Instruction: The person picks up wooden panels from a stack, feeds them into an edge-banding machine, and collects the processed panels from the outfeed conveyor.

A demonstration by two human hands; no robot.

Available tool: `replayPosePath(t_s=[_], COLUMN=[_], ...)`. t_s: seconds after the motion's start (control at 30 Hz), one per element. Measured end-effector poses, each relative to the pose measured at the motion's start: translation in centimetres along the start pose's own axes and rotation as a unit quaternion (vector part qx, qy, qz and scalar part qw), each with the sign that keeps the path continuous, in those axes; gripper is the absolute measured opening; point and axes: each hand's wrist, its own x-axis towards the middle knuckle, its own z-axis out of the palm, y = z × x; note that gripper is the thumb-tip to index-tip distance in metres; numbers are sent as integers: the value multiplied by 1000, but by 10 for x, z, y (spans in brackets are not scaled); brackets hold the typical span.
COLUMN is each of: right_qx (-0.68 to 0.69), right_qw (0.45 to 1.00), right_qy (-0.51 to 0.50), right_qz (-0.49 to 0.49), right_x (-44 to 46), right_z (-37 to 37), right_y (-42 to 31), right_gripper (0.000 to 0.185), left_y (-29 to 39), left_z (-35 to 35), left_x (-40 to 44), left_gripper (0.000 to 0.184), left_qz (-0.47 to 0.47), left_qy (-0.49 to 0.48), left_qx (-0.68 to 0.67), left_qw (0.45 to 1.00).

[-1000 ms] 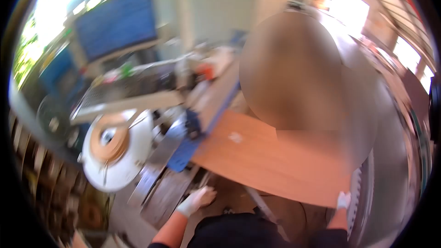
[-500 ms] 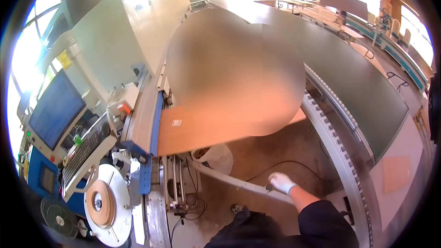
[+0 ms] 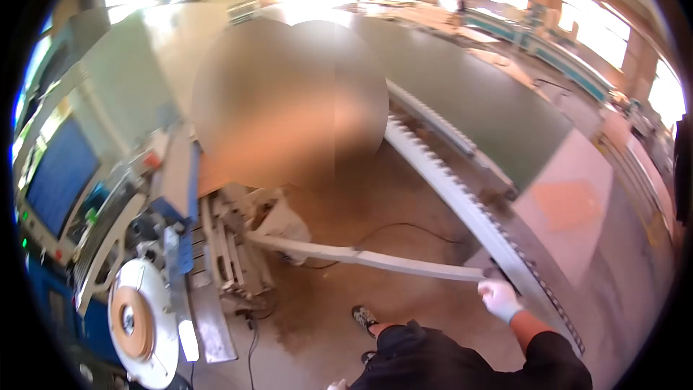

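Note:
My right hand [image 3: 498,298], in a white glove, is closed where a grey crossbar [image 3: 404,263] meets the long roller rail [image 3: 462,206]. What lies inside its fingers is hidden. Only a sliver of my left hand [image 3: 338,385], also gloved, shows at the bottom edge, so its fingers cannot be made out. An orange-brown board [image 3: 211,175] rests on the machine's left side, most of it covered by a blurred patch.
At left stand a monitor [image 3: 61,173], a keyboard and a reel of brown edging tape [image 3: 132,323]. A white sack [image 3: 285,224] sits under the crossbar. A dark cable [image 3: 404,224] crosses the floor. Beyond the rail is a large green-grey table [image 3: 476,94].
The view has swung right. My right hand has moved right along the crossbar to the rail. The crossbar now sits at a flatter angle, and my left hand's edge has come into view.

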Motion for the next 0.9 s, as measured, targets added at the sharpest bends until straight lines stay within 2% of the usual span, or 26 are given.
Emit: replayPosePath(t_s=[0.03, 0.07, 0.1, 0.13, 0.2, 0.23, 0.27, 0.3, 0.33, 0.37, 0.4, 0.43, 0.47, 0.5, 0.53, 0.57, 0.6, 0.63, 0.67, 0.7, 0.73, 0.77, 0.8, 0.83, 0.9], right_qx=[-32, -49, -73, -65, -107, -110, -107, -109, -98, -175, -248, -208, -166, -125, -68, -52, -39, -25, -13, 1, 18, 29, 41, 69, 127], right_qw=[996, 990, 983, 964, 935, 925, 909, 907, 925, 936, 934, 942, 948, 949, 949, 950, 952, 956, 959, 962, 964, 967, 970, 973, 978], right_qy=[89, 131, 149, 227, 248, 204, 153, 104, 63, 111, 157, 152, 147, 169, 181, 187, 192, 193, 195, 198, 198, 183, 169, 157, 110], right_qz=[-9, 37, 75, 121, 228, 301, 373, 395, 362, 283, 202, 213, 228, 233, 249, 244, 234, 221, 205, 189, 176, 173, 170, 152, 122], right_x=[0, -1, -4, -9, -29, -42, -57, -72, -87, -101, -112, -111, -107, -105, -103, -105, -107, -109, -111, -109, -110, -111, -109, -109, -109], right_z=[-21, -54, -81, -88, -91, -101, -107, -105, -94, -88, -83, -86, -96, -99, -104, -107, -106, -104, -107, -107, -105, -109, -115, -118, -123], right_y=[24, 18, 31, 68, 155, 156, 144, 143, 163, 164, 160, 159, 160, 163, 159, 164, 170, 176, 181, 186, 191, 188, 187, 191, 205], right_gripper=[13, 11, 15, 21, 28, 33, 38, 45, 45, 45, 46, 45, 45, 38, 29, 27, 25, 24, 23, 22, 20, 19, 18, 17, 19], left_y=[2, 3, 4, 6, 4, 4, 14, 18, 21, 25, 15, -1, -4, 25, 56, 110, 202, 269, 315, 405, 428, 487, 521, 543, 614], left_z=[12, 23, 31, 36, 44, 45, 42, 36, 30, 21, 16, 15, 12, 10, 5, -3, 5, 17, 40, 66, 96, 126, 156, 192, 255], left_x=[-3, -8, -10, -9, 6, 16, 20, 24, 26, 29, 45, 71, 82, 84, 86, 76, 46, 37, 37, 3, 15, -8, -12, -3, -22], left_gripper=[43, 42, 41, 39, 37, 35, 33, 31, 34, 37, 37, 39, 42, 29, 17, 9, 11, 39, 40, 38, 35, 34, 33, 33, 32], left_qz=[45, 84, 121, 157, 236, 282, 189, 90, 120, 150, 150, 5, -141, -2, 151, 270, 182, 176, 275, 119, 184, 231, 294, 392, 564], left_qy=[-20, -40, -58, -71, -67, -58, -47, -32, -30, -27, -28, -30, -30, -63, -30, 54, 44, 31, 65, 16, 2, -9, 2, 32, 50], left_qx=[16, 26, 32, 31, 28, 16, 35, 57, -1, -58, -49, -146, -235, -61, 195, 365, 97, 31, 60, -173, -205, -201, -127, -29, 94], left_qw=[999, 995, 990, 985, 969, 957, 980, 994, 992, 987, 987, 989, 961, 996, 969, 889, 977, 983, 957, 978, 961, 952, 947, 919, 818])
